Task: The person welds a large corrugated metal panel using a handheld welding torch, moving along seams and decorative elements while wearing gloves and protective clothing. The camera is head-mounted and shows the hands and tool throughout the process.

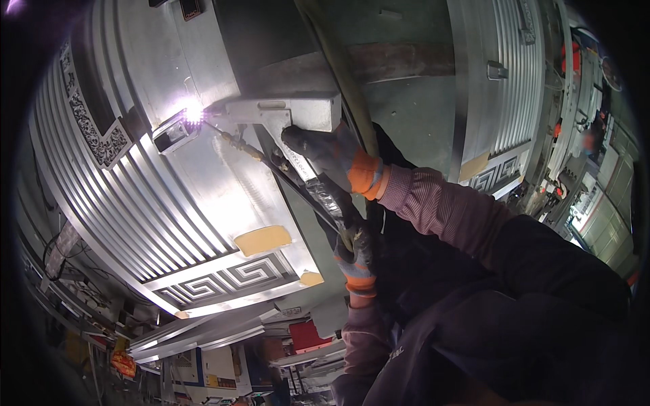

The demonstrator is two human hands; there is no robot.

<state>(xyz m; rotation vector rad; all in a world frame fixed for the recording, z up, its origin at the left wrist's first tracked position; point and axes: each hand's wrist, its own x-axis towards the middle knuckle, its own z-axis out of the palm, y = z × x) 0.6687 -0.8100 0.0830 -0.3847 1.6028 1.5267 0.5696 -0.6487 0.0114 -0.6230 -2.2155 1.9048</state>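
Observation:
A silver-white handheld welding gun (308, 111) lies across the middle, its nozzle pointing left at a bright violet-white arc. My right hand (332, 155), in a dark glove with an orange and grey cuff, is closed round its upper body. Lower down, my left hand (355, 254), gloved alike, is wrapped round the black-taped lower end and hose. A thin wire-feed tube (247, 149) runs beside the gun to the arc. The glare sits on the edge of a short rectangular metal tube (177, 135), which rests on a ribbed silver metal door panel (254, 196). Glare hides the joint itself.
A second ribbed panel (501, 88) lies to the right, past a grey-green surface (416, 115). A thick hose (342, 74) passes behind the gun. Metal strips (203, 331) and a red item (311, 335) are at the bottom. Tan patches (264, 240) mark the near panel.

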